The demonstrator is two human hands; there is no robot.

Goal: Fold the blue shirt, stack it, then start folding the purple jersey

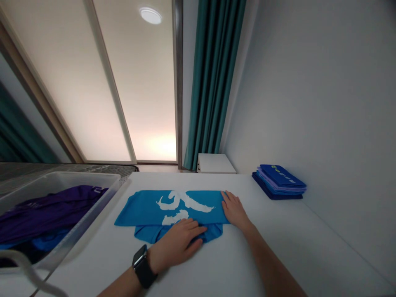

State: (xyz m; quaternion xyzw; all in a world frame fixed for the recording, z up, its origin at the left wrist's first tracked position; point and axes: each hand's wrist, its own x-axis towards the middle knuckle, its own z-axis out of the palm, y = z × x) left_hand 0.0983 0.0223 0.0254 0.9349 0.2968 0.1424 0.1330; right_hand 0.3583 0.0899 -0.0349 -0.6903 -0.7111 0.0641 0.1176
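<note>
A blue T-shirt (139,208) with a large white brush-stroke print lies partly folded on the white table (235,264). Its wide upper layer covers a narrower layer that sticks out at the near side. My left hand (179,241), with a dark watch on the wrist, rests flat with fingers stretched over the near edge, touching the shirt. At the right end of the cloth, my right hand (233,208) lies with its fingers spread on the shirt's edge. Neither hand grips the fabric visibly.
A translucent plastic bin (113,185) on the left holds purple, blue and dark clothes. Against the wall at the right stands a stack of folded shirts (280,181) in blue and purple. A white cabinet (216,163) is beyond the table's far edge, and a pale curved tube (24,268) crosses the lower left.
</note>
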